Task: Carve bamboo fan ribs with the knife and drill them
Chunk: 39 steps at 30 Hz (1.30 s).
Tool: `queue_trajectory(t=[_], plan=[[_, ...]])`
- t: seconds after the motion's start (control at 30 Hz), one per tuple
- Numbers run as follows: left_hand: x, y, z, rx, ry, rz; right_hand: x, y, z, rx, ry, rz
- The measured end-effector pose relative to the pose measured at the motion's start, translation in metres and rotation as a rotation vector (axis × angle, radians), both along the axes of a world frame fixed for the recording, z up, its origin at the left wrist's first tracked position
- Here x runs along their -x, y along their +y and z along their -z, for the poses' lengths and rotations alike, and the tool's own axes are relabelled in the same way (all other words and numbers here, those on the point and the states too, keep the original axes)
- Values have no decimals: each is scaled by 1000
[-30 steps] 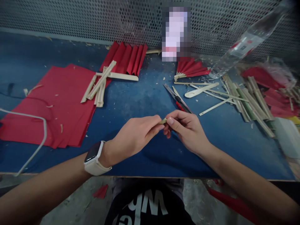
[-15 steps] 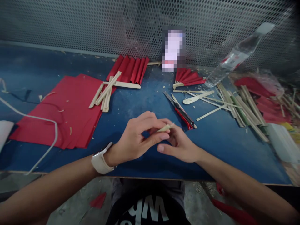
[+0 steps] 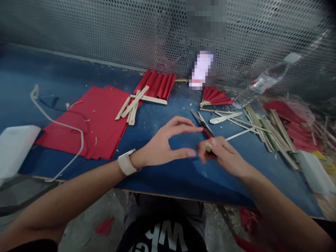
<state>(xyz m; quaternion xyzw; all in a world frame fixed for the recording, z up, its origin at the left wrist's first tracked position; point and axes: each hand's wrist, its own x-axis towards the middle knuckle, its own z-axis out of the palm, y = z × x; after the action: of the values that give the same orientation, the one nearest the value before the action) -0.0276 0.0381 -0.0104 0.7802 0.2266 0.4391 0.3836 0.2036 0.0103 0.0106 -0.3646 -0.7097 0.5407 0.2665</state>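
Note:
My left hand (image 3: 168, 141) hovers over the blue table, fingers and thumb apart, with nothing between them. To its right, my right hand (image 3: 225, 154) is closed, pinching a small pale bamboo piece (image 3: 208, 147) between thumb and fingers. Only the end of that piece shows; the fingers are blurred and cover the rest. Just beyond the right hand lies a red utility knife (image 3: 207, 130) with its blade out, partly hidden by the hand. A flat pale bamboo slat (image 3: 225, 118) and several thin bamboo strips (image 3: 240, 133) lie behind it.
Red paper sheets (image 3: 89, 122) lie at left under a white cable (image 3: 63, 126). Bamboo sticks (image 3: 135, 105) rest by pleated red paper (image 3: 156, 84). Further right are a small red folding fan (image 3: 216, 97), a leaning plastic bottle (image 3: 265, 82) and rough bamboo strips (image 3: 275, 129). Perforated metal panel (image 3: 118, 35) behind.
My hands have come apart. The right has moved right with the bamboo piece, and the left has let go and opened. The view has shifted slightly left.

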Motion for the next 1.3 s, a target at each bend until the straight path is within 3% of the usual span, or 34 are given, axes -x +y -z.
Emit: queue_trajectory(t=[0.1,0.17,0.27,0.4,0.63,0.83,1.13,1.3], plan=[[2,9,7,92,25,-225,-21,23,-16,-220,-528,86],[2,14,11,159,85,-346,-33,36,-19,-273,-820,78],[2,18,19,139,215,-356,-39,45,-14,-371,-1056,-11],[1,17,24,2,306,-307,-28,40,-9,-535,-1083,-98],[-1,12,24,-55,390,-318,-3,32,-27,-403,-1337,-115],[-2,13,27,-82,401,-317,3,34,-34,-306,-1375,-140],[-2,12,27,-83,439,-306,17,38,-26,-420,-1494,-118],[-3,10,27,-76,441,-292,24,26,-28,-442,-1521,-93]])
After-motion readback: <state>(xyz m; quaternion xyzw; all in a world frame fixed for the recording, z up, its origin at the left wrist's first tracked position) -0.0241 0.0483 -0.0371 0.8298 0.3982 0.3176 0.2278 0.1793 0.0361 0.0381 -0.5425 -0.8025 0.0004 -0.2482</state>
